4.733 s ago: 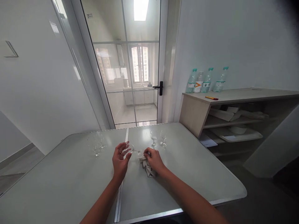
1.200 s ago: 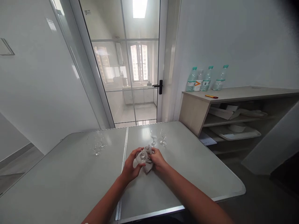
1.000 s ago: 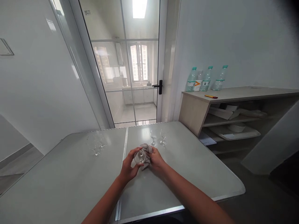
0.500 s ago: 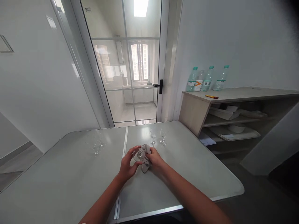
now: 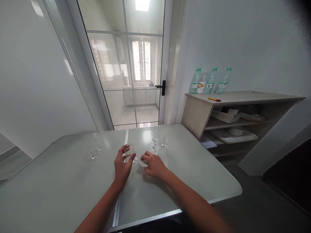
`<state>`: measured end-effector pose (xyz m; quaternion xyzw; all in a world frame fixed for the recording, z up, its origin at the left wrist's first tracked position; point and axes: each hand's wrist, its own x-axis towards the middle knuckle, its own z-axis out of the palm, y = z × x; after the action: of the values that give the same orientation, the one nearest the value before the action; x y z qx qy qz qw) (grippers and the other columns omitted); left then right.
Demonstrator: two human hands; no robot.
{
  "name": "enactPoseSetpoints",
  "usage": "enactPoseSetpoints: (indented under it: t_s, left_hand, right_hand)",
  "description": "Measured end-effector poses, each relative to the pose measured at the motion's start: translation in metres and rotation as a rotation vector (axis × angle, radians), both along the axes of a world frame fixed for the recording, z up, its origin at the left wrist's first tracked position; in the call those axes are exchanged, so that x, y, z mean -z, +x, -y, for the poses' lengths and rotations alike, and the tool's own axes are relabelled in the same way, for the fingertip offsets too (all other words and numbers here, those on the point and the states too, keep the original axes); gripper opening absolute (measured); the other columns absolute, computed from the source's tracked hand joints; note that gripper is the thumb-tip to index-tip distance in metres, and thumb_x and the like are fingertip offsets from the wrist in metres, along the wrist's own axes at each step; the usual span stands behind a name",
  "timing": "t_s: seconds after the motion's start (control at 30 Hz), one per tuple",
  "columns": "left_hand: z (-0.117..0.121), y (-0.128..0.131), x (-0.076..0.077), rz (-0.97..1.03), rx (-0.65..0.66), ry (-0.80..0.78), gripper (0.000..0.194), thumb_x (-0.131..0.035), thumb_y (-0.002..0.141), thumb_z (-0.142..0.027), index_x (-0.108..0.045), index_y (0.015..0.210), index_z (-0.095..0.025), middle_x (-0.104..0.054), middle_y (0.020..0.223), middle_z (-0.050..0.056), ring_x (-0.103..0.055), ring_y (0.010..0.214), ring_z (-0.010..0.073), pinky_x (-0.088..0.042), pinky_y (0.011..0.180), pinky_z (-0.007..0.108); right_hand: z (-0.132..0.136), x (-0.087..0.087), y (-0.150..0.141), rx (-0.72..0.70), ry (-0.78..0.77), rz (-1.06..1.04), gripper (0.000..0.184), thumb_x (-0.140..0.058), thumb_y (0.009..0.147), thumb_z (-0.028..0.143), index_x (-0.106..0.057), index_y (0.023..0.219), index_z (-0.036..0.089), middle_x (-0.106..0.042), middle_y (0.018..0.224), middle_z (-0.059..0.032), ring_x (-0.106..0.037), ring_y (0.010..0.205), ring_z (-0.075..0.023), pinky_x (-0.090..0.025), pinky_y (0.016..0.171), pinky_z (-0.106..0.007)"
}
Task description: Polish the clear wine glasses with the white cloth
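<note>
My left hand (image 5: 123,164) is curled round the bowl of a clear stemmed glass (image 5: 130,149), thumb on the near side. The glass looks about upright, its round foot low over the table or on it; I cannot tell which. Just to the right, my right hand (image 5: 154,164) is closed on a pale grey cloth (image 5: 143,163), mostly hidden under the fingers. The cloth lies close beside the foot of the glass. Beyond my right hand stand two more stemmed glasses, one (image 5: 155,142) left of the other (image 5: 165,141).
More clear glasses (image 5: 93,154) stand toward the table's far left. A metal seam divides the grey-green table (image 5: 189,184). At the right stands a wooden shelf unit (image 5: 196,113) with several plastic bottles (image 5: 194,83) and a yellow-red pen-like item (image 5: 214,99) on top. A glazed door (image 5: 145,113) is behind.
The glass has gone from lying toward me, foot against the cloth, to about upright. My left hand has shifted left, away from my right hand. The cloth is now gathered under my right hand.
</note>
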<state>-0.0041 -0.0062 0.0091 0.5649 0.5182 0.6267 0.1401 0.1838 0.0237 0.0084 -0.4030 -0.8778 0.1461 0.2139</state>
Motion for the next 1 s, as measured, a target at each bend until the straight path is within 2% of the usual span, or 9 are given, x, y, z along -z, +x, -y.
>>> enactPoseSetpoints:
  t_s: [0.07, 0.13, 0.23, 0.33, 0.53, 0.73, 0.83, 0.9, 1.0]
  left_hand:
    - [-0.004, -0.002, 0.004, 0.012, -0.005, -0.037, 0.052, -0.076, 0.085, -0.04, -0.054, 0.13, -0.026, -0.063, 0.129, 0.011, -0.065, 0.115, 0.028, -0.062, 0.084, 0.043]
    - [-0.007, -0.003, 0.009, 0.023, 0.002, -0.058, 0.053, -0.076, 0.084, -0.041, -0.053, 0.129, -0.026, -0.063, 0.129, 0.011, -0.065, 0.116, 0.028, -0.062, 0.085, 0.044]
    - [-0.009, -0.001, 0.013, 0.027, 0.038, -0.088, 0.053, -0.075, 0.084, -0.042, -0.052, 0.13, -0.026, -0.062, 0.13, 0.012, -0.064, 0.116, 0.0277, -0.062, 0.087, 0.046]
    - [-0.008, 0.002, 0.015, 0.013, 0.098, -0.11, 0.052, -0.075, 0.084, -0.041, -0.053, 0.13, -0.026, -0.061, 0.132, 0.012, -0.063, 0.12, 0.0278, -0.062, 0.089, 0.047]
    - [-0.008, 0.007, 0.017, 0.049, 0.186, -0.126, 0.053, -0.074, 0.085, -0.039, -0.053, 0.132, -0.028, -0.06, 0.135, 0.011, -0.061, 0.125, 0.028, -0.061, 0.094, 0.048]
    - [-0.01, 0.008, 0.022, 0.019, 0.301, -0.16, 0.069, -0.072, 0.087, -0.037, -0.043, 0.149, -0.033, -0.054, 0.148, 0.011, -0.054, 0.135, 0.0289, -0.054, 0.104, 0.05]
    - [-0.011, 0.007, 0.023, -0.04, 0.282, -0.145, 0.08, -0.074, 0.086, -0.037, -0.034, 0.155, -0.034, -0.048, 0.154, 0.012, -0.051, 0.138, 0.0301, -0.05, 0.107, 0.053]
    - [-0.011, 0.007, 0.021, -0.079, 0.22, -0.127, 0.081, -0.074, 0.086, -0.038, -0.032, 0.155, -0.034, -0.046, 0.155, 0.013, -0.053, 0.135, 0.0301, -0.051, 0.105, 0.053]
    - [-0.009, 0.006, 0.018, -0.111, 0.142, -0.111, 0.068, -0.069, 0.09, -0.039, -0.038, 0.15, -0.031, -0.051, 0.148, 0.013, -0.06, 0.123, 0.0284, -0.056, 0.096, 0.05]
  right_hand:
    - [0.007, -0.003, -0.002, -0.114, 0.023, 0.127, 0.04, -0.065, 0.072, 0.019, -0.067, 0.112, 0.026, -0.063, 0.115, -0.0044, -0.063, 0.079, -0.018, -0.041, 0.069, -0.028]
    - [0.012, -0.004, -0.006, -0.172, 0.052, 0.198, 0.049, -0.067, 0.074, 0.024, -0.064, 0.122, 0.027, -0.061, 0.125, -0.0064, -0.066, 0.081, -0.02, -0.044, 0.071, -0.029]
    - [0.018, -0.001, -0.01, -0.208, 0.084, 0.242, 0.062, -0.067, 0.076, 0.028, -0.055, 0.137, 0.03, -0.058, 0.137, -0.0092, -0.068, 0.085, -0.0235, -0.047, 0.072, -0.032]
    - [0.019, 0.005, -0.011, -0.205, 0.079, 0.271, 0.066, -0.068, 0.075, 0.029, -0.053, 0.139, 0.03, -0.055, 0.143, -0.0108, -0.07, 0.084, -0.0249, -0.049, 0.072, -0.033]
    - [0.017, 0.012, -0.014, -0.115, 0.068, 0.31, 0.078, -0.071, 0.069, 0.024, -0.048, 0.143, 0.03, -0.045, 0.154, -0.0145, -0.071, 0.076, -0.024, -0.052, 0.068, -0.035]
    - [0.018, 0.01, -0.017, -0.072, 0.055, 0.358, 0.07, -0.069, 0.07, 0.022, -0.054, 0.139, 0.021, -0.056, 0.143, -0.0178, -0.072, 0.078, -0.0276, -0.054, 0.07, -0.037]
    - [0.018, 0.012, -0.018, -0.028, 0.043, 0.346, 0.067, -0.068, 0.072, 0.022, -0.056, 0.137, 0.02, -0.059, 0.14, -0.0187, -0.073, 0.081, -0.0286, -0.054, 0.072, -0.037]
    - [0.016, 0.014, -0.017, 0.062, 0.016, 0.335, 0.068, -0.068, 0.071, 0.02, -0.056, 0.138, 0.019, -0.056, 0.143, -0.0211, -0.073, 0.084, -0.0299, -0.054, 0.074, -0.038]
    - [0.01, 0.013, -0.012, 0.308, -0.084, 0.322, 0.062, -0.07, 0.069, 0.014, -0.063, 0.13, 0.011, -0.058, 0.138, -0.0275, -0.072, 0.089, -0.0321, -0.053, 0.077, -0.039]
